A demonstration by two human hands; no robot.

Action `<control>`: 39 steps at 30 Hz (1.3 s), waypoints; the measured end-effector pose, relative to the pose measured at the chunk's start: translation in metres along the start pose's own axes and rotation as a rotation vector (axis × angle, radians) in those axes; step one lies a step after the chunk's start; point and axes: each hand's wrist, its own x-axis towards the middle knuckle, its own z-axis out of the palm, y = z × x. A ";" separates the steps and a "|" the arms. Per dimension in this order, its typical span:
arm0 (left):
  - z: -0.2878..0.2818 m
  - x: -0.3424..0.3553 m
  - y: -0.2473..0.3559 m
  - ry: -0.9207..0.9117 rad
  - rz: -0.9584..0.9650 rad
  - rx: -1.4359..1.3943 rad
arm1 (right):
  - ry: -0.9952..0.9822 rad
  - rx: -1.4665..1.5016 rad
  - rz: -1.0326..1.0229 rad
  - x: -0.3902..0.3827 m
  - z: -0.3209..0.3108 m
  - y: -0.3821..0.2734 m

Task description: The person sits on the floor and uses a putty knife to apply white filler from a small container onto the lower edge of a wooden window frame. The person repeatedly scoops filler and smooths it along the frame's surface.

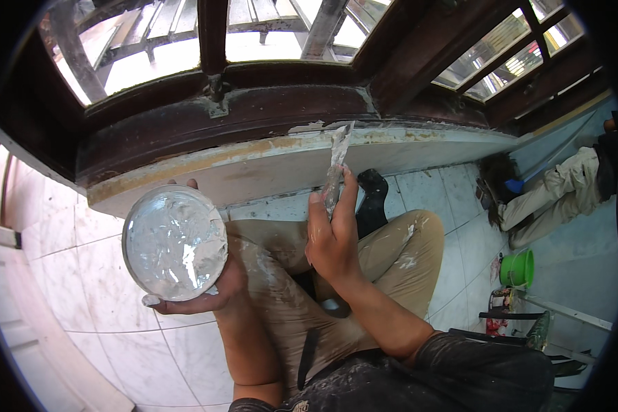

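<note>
My left hand point(209, 292) holds a round metal plate point(175, 242) smeared with white putty, tilted toward me at the left of centre. My right hand point(331, 237) grips a putty knife point(336, 165) whose blade points up and touches the pale lower edge of a wooden window sill point(254, 172). White putty coats the blade. The dark brown window frame point(240, 113) runs above the sill. My knees in tan, paint-spattered trousers point(391, 254) are folded below both hands.
Another person in light trousers point(556, 189) crouches at the far right on the tiled floor. A green bucket point(517, 268) and small tools point(508, 309) lie at the right. White marble tiles point(89, 302) cover the floor at the left.
</note>
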 end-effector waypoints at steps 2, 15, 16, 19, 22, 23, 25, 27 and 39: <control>0.005 0.001 0.001 0.103 0.021 0.144 | -0.036 0.025 0.063 0.006 0.001 -0.008; 0.010 0.003 -0.002 0.145 0.088 0.266 | -0.085 0.032 -0.039 -0.001 0.074 -0.011; 0.009 0.003 0.000 0.150 0.095 0.295 | -0.109 0.048 0.008 -0.006 0.068 -0.014; -0.022 0.009 0.008 -0.159 0.076 -0.137 | -0.125 0.049 0.045 -0.017 0.042 -0.022; -0.001 0.009 0.005 0.135 0.106 0.234 | 0.003 0.033 0.023 -0.010 0.029 -0.008; -0.001 0.009 0.004 0.123 0.099 0.222 | 0.041 0.048 0.035 -0.007 0.026 -0.006; -0.002 0.008 0.003 0.098 0.085 0.196 | 0.051 0.024 0.053 0.004 0.019 -0.007; -0.006 0.008 0.003 0.078 0.082 0.147 | 0.002 0.054 0.114 0.012 0.016 -0.017; -0.007 0.007 -0.001 0.037 0.038 0.072 | -0.250 -0.194 0.003 -0.016 0.060 -0.030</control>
